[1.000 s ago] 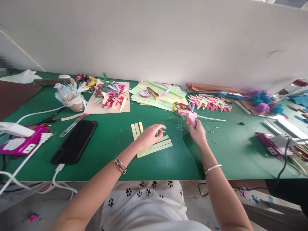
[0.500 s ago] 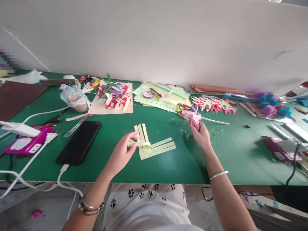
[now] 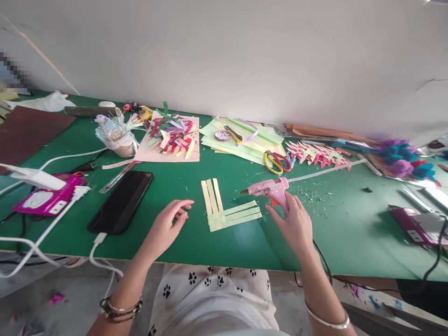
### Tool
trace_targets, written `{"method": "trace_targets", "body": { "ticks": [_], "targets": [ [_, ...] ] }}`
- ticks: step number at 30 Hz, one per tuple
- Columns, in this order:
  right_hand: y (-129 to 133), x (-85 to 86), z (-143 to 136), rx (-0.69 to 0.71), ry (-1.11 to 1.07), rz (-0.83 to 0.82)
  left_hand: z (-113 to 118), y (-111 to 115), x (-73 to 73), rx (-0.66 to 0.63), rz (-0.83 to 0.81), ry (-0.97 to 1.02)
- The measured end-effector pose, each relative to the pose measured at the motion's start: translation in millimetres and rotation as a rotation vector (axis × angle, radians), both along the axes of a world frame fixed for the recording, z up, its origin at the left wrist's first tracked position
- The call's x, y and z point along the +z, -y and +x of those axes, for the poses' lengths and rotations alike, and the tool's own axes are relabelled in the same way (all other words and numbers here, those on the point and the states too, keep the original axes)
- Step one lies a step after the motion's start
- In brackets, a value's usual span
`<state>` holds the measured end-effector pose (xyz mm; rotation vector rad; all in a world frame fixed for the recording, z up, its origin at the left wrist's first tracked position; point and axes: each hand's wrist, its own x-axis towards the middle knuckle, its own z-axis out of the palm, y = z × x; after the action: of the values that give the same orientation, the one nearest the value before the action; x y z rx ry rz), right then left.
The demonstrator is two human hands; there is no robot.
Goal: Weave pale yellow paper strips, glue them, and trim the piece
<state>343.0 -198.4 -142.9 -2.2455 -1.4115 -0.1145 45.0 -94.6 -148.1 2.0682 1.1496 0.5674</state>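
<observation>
My right hand (image 3: pixel 294 221) is wrapped around the handle of a pink hot glue gun (image 3: pixel 268 188), whose nozzle points left and whose clear glue stick sticks out behind. In front of me lies an L-shaped weave of pale yellow-green paper strips (image 3: pixel 216 218), one set of ends pointing away and the other to the right. Left of the weave and apart from it, my left hand (image 3: pixel 171 221) is held above the table with loosely bent fingers and nothing in them.
A black phone (image 3: pixel 121 203) on a charging cable and a magenta power strip (image 3: pixel 52 193) lie at the left. Behind are paper scraps (image 3: pixel 175 133), paper sheets (image 3: pixel 241 149), yellow-and-red scissors (image 3: pixel 276 162) and a red checkered paper weave (image 3: pixel 317 154). The gun's black cord hangs over the front edge.
My left hand has let go of the curled strip and drawn back left; that strip no longer arches over the weave. My right hand has brought the glue gun nearer, nozzle pointing left.
</observation>
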Motion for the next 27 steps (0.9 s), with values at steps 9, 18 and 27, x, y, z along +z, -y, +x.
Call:
{"method": "trace_targets", "body": {
  "ticks": [9,18,27],
  "targets": [
    [5,-3.4,10,-0.149,-0.200,0.105,71,4,22.4,-0.219,0.163,-0.186],
    [5,-14.7,14,-0.165,-0.362,0.127,112,6,1.7,-0.223,0.251,-0.399],
    [5,-16.0,14,-0.169,-0.371,0.136,109,6,-0.5,-0.267,0.288,-0.329]
  ]
}}
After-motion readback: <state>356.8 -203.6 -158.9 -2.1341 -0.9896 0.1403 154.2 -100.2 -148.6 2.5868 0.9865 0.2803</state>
